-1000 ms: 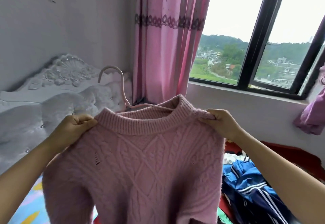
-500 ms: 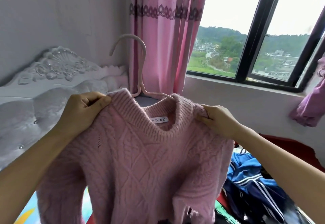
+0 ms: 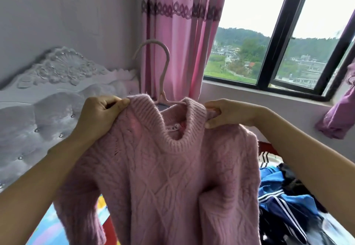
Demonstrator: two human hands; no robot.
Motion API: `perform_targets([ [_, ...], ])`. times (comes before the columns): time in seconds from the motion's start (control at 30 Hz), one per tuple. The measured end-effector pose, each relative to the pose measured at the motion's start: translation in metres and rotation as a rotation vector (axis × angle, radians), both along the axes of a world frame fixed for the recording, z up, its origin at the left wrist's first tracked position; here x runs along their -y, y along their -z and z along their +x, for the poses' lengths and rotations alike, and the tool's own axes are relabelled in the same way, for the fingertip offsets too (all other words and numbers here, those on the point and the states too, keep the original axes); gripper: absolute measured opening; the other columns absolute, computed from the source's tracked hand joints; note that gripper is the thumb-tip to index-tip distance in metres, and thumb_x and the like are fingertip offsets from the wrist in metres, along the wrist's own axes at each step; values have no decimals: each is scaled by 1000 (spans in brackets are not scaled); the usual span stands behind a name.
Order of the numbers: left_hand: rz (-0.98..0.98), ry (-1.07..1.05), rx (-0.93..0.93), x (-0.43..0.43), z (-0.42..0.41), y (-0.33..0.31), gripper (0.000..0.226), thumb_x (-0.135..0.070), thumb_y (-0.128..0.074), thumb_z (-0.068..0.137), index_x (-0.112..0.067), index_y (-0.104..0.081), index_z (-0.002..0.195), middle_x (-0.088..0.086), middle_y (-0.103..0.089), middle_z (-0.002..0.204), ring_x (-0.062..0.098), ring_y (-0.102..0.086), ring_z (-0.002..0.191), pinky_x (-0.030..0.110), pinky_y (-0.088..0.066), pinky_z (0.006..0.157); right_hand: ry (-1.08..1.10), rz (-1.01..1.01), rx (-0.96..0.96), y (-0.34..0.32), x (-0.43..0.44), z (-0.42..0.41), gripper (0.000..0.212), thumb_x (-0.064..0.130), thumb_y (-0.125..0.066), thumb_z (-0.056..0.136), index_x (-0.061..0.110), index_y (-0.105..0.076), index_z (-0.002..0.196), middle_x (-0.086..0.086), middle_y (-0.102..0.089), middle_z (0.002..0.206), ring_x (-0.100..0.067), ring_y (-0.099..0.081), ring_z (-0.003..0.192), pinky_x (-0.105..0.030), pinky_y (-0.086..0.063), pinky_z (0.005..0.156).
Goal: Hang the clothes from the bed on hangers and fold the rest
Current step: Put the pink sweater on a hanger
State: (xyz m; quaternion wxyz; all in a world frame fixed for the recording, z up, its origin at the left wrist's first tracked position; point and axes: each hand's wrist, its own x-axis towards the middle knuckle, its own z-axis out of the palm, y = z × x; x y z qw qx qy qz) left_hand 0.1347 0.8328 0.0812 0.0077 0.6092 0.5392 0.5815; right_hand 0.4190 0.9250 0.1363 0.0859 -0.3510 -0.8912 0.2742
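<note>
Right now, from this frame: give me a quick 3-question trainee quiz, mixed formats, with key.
1. True or false: the hook of the hanger sticks up out of the neck opening of the pink sweater.
2. What does the left hand grip? A) a shoulder of the pink sweater B) the curtain C) the headboard
3. Fill in: the blue striped jacket lies on the person's ___ side of the pink sweater.
Key: 1 true; 2 A; 3 right.
</note>
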Motion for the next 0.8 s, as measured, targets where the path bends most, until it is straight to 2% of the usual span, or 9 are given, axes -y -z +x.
perform_targets([
  [0.1, -14, 0, -49, -9, 16, 0, 16, -16, -63, 87, -7, -71, 76, -13, -62, 55, -13, -54, 55, 3, -36, 54, -45, -50, -77, 10, 1, -12, 47, 13, -71, 81, 22, -53, 124, 5, -62, 106, -4, -60, 92, -10, -46, 80],
  [0.13, -23, 3, -70, -12, 20, 0, 19, -16, -63, 87, -4, -71, 76, -3, -63, 60, -9, -53, 55, 5, -36, 54, -29, -5, -94, 15, 2, -20, 39, 21, -70, 82, 23, -57, 119, 5, -61, 97, -4, -59, 85, -10, -44, 74],
  [0.17, -43, 17, -89, -15, 23, -1, 20, -17, -63, 87, -3, -70, 75, 5, -62, 62, -4, -52, 55, 6, -36, 54, -14, 34, -112, 20, 3, -27, 16, 25, -67, 85, 22, -63, 100, 5, -57, 80, -3, -54, 70, -11, -40, 66],
  [0.2, -77, 45, -104, -16, 24, -1, 21, -16, -63, 87, -3, -69, 73, 8, -61, 63, 0, -50, 55, 8, -35, 54, 1, 63, -132, 23, 2, -31, 13, 25, -65, 87, 20, -60, 76, 8, -47, 64, -2, -43, 56, -13, -35, 58],
  [0.3, -205, 96, -191, -11, 6, -2, 19, -17, -62, 88, -8, -68, 72, 7, -61, 61, 1, -50, 55, 9, -35, 53, 52, 83, -118, 27, -7, -25, 39, 18, -61, 91, 13, -50, 53, 13, -38, 46, -1, -33, 45, -15, -28, 50],
  [0.53, -301, -20, -144, 25, -43, 21, 26, -10, -62, 87, -25, -64, 66, 0, -65, 64, -6, -51, 57, 5, -35, 57, 44, 134, -27, 11, -9, -55, 38, 12, -61, 89, 11, -49, 53, -17, -45, 75, -20, -41, 67, -31, -36, 65],
  [0.6, -266, -84, -126, 35, -45, 24, 23, -11, -61, 87, -23, -64, 68, 10, -66, 70, -1, -49, 60, 5, -34, 58, 33, 113, -58, 9, -5, -75, 36, 7, -63, 85, 13, -50, 51, -10, -49, 71, -13, -44, 61, -25, -37, 62],
  [0.7, -238, -180, -133, 56, -49, 22, 15, -16, -61, 88, -19, -64, 74, 14, -67, 72, 6, -51, 61, 13, -37, 59, -72, 6, -139, 8, 6, -102, 44, 6, -60, 87, 16, -47, 47, 10, -44, 42, -1, -38, 39, -14, -33, 45],
  [0.8, -248, -276, -152, 83, -55, 17, 14, -18, -59, 89, -12, -66, 79, 17, -67, 73, 14, -54, 66, 20, -37, 62, -235, -96, -87, 2, 21, -125, 60, 2, -54, 90, 20, -45, 34, 10, -38, 33, -1, -32, 32, -15, -29, 39],
])
